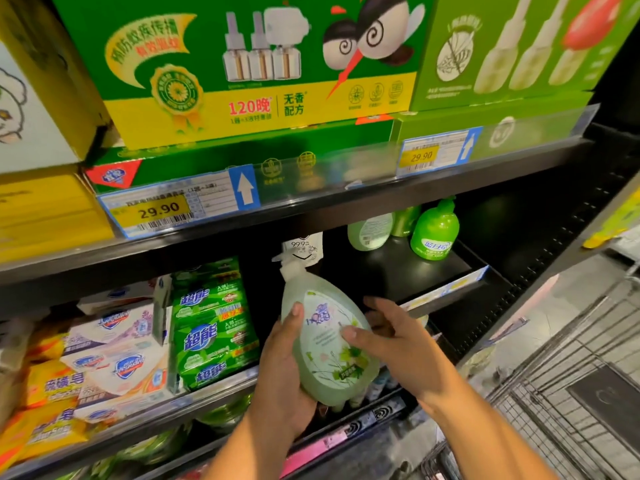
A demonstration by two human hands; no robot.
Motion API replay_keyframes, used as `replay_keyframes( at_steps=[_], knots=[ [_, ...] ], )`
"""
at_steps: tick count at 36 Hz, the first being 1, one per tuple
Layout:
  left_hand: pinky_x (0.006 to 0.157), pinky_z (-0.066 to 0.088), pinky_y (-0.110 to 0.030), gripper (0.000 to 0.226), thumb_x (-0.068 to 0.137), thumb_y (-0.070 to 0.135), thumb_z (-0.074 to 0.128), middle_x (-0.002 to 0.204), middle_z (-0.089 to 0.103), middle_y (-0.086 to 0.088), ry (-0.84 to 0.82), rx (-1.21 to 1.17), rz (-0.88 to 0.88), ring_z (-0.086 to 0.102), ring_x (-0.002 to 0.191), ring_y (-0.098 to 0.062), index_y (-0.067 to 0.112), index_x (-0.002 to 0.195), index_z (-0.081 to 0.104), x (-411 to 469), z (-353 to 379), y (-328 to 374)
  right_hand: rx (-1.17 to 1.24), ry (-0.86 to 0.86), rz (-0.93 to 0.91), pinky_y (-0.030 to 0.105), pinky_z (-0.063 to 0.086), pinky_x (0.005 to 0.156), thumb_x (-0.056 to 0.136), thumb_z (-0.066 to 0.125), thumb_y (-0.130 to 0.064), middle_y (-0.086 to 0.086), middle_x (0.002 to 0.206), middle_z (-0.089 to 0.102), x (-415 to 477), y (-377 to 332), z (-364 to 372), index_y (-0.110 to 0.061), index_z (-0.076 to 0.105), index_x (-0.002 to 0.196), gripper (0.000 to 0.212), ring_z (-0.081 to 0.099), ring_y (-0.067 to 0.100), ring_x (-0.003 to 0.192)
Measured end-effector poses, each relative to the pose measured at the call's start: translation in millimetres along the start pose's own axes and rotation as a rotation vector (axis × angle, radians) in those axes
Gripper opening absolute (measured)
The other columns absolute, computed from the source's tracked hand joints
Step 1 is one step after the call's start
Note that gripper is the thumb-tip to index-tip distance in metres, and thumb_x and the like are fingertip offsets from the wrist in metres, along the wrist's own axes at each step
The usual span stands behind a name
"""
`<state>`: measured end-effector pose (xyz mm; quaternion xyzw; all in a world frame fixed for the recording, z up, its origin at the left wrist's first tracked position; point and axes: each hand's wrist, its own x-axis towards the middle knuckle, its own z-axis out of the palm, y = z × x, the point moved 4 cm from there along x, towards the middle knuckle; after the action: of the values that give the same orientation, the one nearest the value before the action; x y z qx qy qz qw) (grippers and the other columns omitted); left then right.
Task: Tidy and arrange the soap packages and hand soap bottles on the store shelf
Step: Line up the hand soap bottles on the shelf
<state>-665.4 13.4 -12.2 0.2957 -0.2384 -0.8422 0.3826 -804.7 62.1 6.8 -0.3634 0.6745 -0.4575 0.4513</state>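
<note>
While the pale green hand soap bottle (327, 344) is held in the air just in front of the middle shelf (398, 271), pump toward the shelf, both hands have it. The left hand (284, 368) cups its base, thumb pressed on the label. The right hand (391, 337) lays its thumb on the label, its fingers (375, 304) reaching round the far side.

Judgement: the step is placement. It should be stood upright on the bare black shelf floor near the other bottles, label to the front, the base supported until it sits flat.

Count, bottles: one in hand; three standing at the back right, namely a pale bottle (369, 232), a dark green bottle (405, 220) and a bright green pump bottle (434, 233). A white item (304, 247) sits behind the pump; bottle or pouch cannot be told.

Count, packages: green soap packages (211, 327), three logos showing in one stack; white soap packages (117, 341), at least three; yellow soap packages (52, 382), probably several, too blurred to count.
</note>
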Motion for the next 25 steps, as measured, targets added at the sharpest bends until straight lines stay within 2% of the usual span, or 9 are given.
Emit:
replay_keyframes(
  at_steps=[2, 6, 10, 13, 16, 18, 20, 23, 25],
  knots=[
    [0.085, 0.056, -0.053, 0.055, 0.095, 0.048, 0.05, 0.123, 0.065, -0.026, 0.0, -0.002, -0.026, 0.064, 0.112, -0.043, 0.007, 0.131, 0.059, 1, 1, -1, 0.055, -0.052, -0.006, 0.043, 0.059, 0.086, 0.081, 0.079, -0.032, 0.004, 0.1, 0.077, -5, -2, 3, -0.013, 0.069, 0.111, 0.036, 0.074, 0.021, 0.092],
    [0.083, 0.057, -0.048, 0.051, 0.098, 0.05, 0.047, 0.111, 0.072, -0.021, 0.132, 0.089, -0.017, 0.071, 0.101, -0.037, 0.01, 0.121, 0.067, 1, 8, -1, 0.171, 0.042, -0.095, 0.025, 0.054, 0.054, 0.08, 0.079, -0.023, 0.01, 0.082, 0.076, -8, -12, 0, -0.008, 0.073, 0.094, 0.022, 0.072, 0.021, 0.067],
    [0.074, 0.06, -0.041, 0.046, 0.097, 0.053, 0.051, 0.105, 0.076, -0.009, 0.248, 0.235, -0.069, 0.074, 0.094, -0.026, 0.017, 0.123, 0.064, 1, 11, -10, -0.171, 0.245, -0.215, 0.041, 0.058, 0.069, 0.072, 0.087, -0.033, -0.003, 0.079, 0.074, -5, -15, -9, -0.024, 0.071, 0.09, 0.025, 0.07, 0.017, 0.075],
    [0.09, 0.057, -0.051, 0.067, 0.081, 0.064, 0.057, 0.11, 0.074, -0.015, 0.167, 0.177, -0.143, 0.072, 0.099, -0.032, 0.014, 0.125, 0.062, -6, 20, -16, -0.46, 0.308, -0.407, 0.027, 0.051, 0.077, 0.069, 0.082, -0.051, -0.016, 0.09, 0.064, -12, -22, -3, -0.033, 0.07, 0.101, 0.039, 0.062, 0.006, 0.087],
    [0.074, 0.059, -0.043, 0.081, 0.075, 0.065, 0.071, 0.117, 0.067, -0.026, 0.131, 0.055, -0.09, 0.071, 0.099, -0.034, 0.01, 0.131, 0.055, -8, 18, -9, -0.272, 0.138, -0.505, 0.015, 0.046, 0.073, 0.079, 0.074, -0.054, -0.015, 0.087, 0.067, -23, -28, 2, -0.032, 0.078, 0.097, 0.029, 0.064, 0.006, 0.086],
    [0.07, 0.058, -0.042, 0.09, 0.064, 0.06, 0.081, 0.127, 0.06, -0.029, 0.135, 0.016, -0.037, 0.069, 0.099, -0.035, 0.013, 0.135, 0.052, -7, 11, -1, -0.059, 0.037, -0.446, 0.017, 0.048, 0.068, 0.083, 0.076, -0.04, -0.007, 0.082, 0.07, -27, -33, 1, -0.024, 0.08, 0.087, 0.017, 0.065, 0.004, 0.076],
    [0.072, 0.058, -0.044, 0.086, 0.061, 0.052, 0.077, 0.123, 0.064, -0.026, 0.085, -0.006, -0.014, 0.07, 0.099, -0.035, 0.014, 0.135, 0.054, -8, 11, 7, -0.05, 0.059, -0.36, 0.019, 0.052, 0.067, 0.078, 0.076, -0.036, -0.008, 0.084, 0.071, -26, -33, -5, -0.026, 0.076, 0.09, 0.016, 0.066, 0.003, 0.076],
    [0.072, 0.061, -0.042, 0.059, 0.077, 0.044, 0.066, 0.113, 0.071, -0.02, -0.04, -0.072, 0.017, 0.072, 0.096, -0.032, 0.009, 0.125, 0.063, -9, 20, 20, -0.143, -0.001, -0.162, 0.017, 0.051, 0.073, 0.07, 0.068, -0.06, -0.014, 0.096, 0.072, -22, -23, -9, -0.033, 0.066, 0.107, 0.046, 0.066, 0.0, 0.088],
    [0.074, 0.061, -0.042, 0.053, 0.083, 0.05, 0.052, 0.112, 0.072, -0.019, -0.076, -0.111, 0.05, 0.072, 0.096, -0.03, 0.01, 0.114, 0.07, -9, 25, 27, 0.014, -0.148, -0.029, 0.025, 0.055, 0.077, 0.072, 0.068, -0.057, -0.01, 0.101, 0.075, -22, -18, 0, -0.023, 0.066, 0.111, 0.052, 0.069, 0.008, 0.091]
  ],
)
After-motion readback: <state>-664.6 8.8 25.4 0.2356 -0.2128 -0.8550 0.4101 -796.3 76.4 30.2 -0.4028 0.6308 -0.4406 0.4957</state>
